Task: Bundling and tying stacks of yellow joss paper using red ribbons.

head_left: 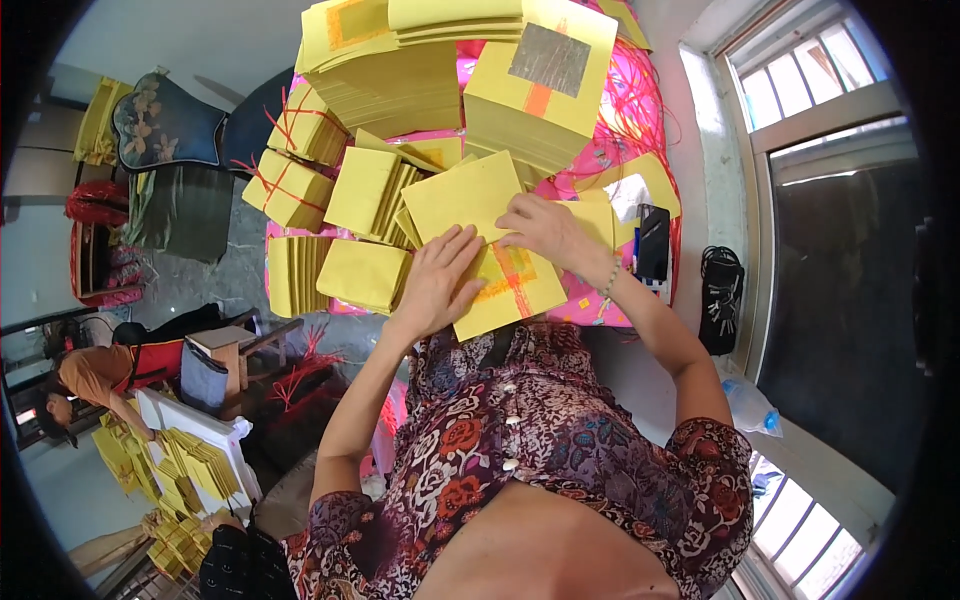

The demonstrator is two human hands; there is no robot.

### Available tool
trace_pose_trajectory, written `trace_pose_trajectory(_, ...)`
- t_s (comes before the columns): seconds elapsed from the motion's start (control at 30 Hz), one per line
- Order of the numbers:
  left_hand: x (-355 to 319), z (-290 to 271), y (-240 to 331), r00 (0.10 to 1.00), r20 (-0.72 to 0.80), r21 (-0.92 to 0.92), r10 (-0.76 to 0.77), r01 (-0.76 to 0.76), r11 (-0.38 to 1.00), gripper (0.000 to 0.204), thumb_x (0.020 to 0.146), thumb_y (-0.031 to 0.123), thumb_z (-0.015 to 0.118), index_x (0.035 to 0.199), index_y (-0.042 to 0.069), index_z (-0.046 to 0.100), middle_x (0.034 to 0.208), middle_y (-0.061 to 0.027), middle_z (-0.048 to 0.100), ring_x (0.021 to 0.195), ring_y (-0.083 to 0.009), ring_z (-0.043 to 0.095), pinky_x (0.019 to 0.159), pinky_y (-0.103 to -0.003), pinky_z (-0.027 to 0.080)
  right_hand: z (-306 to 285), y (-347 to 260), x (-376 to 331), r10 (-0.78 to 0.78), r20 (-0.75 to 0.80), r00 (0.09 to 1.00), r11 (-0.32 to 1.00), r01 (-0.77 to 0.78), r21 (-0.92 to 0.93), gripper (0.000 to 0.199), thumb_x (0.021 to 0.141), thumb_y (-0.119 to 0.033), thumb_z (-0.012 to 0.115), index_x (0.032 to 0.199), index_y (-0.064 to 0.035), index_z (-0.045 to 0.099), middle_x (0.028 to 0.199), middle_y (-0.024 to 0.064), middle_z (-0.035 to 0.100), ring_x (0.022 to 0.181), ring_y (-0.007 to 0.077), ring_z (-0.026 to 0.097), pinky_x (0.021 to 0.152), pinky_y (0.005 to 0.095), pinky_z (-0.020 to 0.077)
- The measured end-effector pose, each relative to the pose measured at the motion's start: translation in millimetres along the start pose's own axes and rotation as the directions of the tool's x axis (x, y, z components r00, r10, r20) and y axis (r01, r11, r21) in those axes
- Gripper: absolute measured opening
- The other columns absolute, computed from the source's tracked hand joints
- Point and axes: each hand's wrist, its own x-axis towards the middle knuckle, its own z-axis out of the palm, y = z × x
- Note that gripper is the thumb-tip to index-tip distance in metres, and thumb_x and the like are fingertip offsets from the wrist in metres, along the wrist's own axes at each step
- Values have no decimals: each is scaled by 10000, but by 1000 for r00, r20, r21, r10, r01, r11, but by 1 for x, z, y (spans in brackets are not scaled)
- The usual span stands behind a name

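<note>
Head view: your left hand (pixel 440 280) lies flat, fingers spread, pressing down on the yellow paper sheet (pixel 505 290) with the orange cross printed on it. Your right hand (pixel 545 230) sits at about one o'clock from the left, fingers curled down onto the top edge of that same sheet, where a plain yellow sheet (pixel 462 195) overlaps it; whether it's actually pinching an edge, I can't tell from here.

The sheet lies right under both hands, at the near edge of the pink-covered table (pixel 640 110), its free corner pointing to six o'clock towards your body.

To my eye this is thin, light, floppy paper: it will slide easily over the sheets below and crease if grabbed hard. Best hold looks like a corner or free edge, lifted with fingertips while the other palm steadies it.

Around you: tied bundles (pixel 290 185) at ten o'clock, a tall stack (pixel 530 100) with a silver square at twelve, a dark phone (pixel 653 243) at three.
</note>
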Motion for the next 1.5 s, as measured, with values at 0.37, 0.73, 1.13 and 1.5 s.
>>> trace_pose_trajectory(0.37, 32, 4, -14, 927, -341, 172, 158, -104, 980, 351, 732, 27, 722, 1077, 87, 699, 982, -46, 637, 924, -256, 594, 778, -376, 487, -10, 3, 8, -250, -159, 955, 954, 215, -211, 250, 794, -290, 739, 911, -101, 625, 867, 27, 566, 836, 204, 572, 702, 331, 479)
trace_pose_trajectory(0.73, 42, -13, 17, 820, -410, 322, 399, -280, 905, 425, 697, 52, 714, 1120, 90, 716, 963, -20, 637, 866, -204, 590, 738, -331, 482, -37, -27, -21, 745, 405, 529, 98, -688, 719, 375, 984, -295, 623, 1247, -44, 529, 1046, 61, 650, 857, 126, 658, 721, 266, 537)
trace_pose_trajectory(1.13, 11, 9, 55, 942, -322, -50, 94, -116, 992, 428, 780, 105, 768, 1201, 129, 693, 1170, -109, 619, 1051, -285, 585, 895, -392, 449, -22, 55, -162, 905, 39, 423, 161, -426, 890, 298, 988, -158, 603, 1232, -57, 465, 1044, 38, 684, 872, 71, 634, 690, 226, 491)
trace_pose_trajectory(1.5, -3, 11, 60, 1000, -19, -65, 13, -14, 998, 476, 850, 216, 737, 1290, 75, 626, 1238, -164, 582, 1127, -348, 533, 974, -435, 448, 81, 99, -205, 918, -70, 391, 327, -642, 694, 312, 938, -102, 626, 1188, -33, 453, 970, 117, 695, 871, 198, 676, 739, 337, 520)
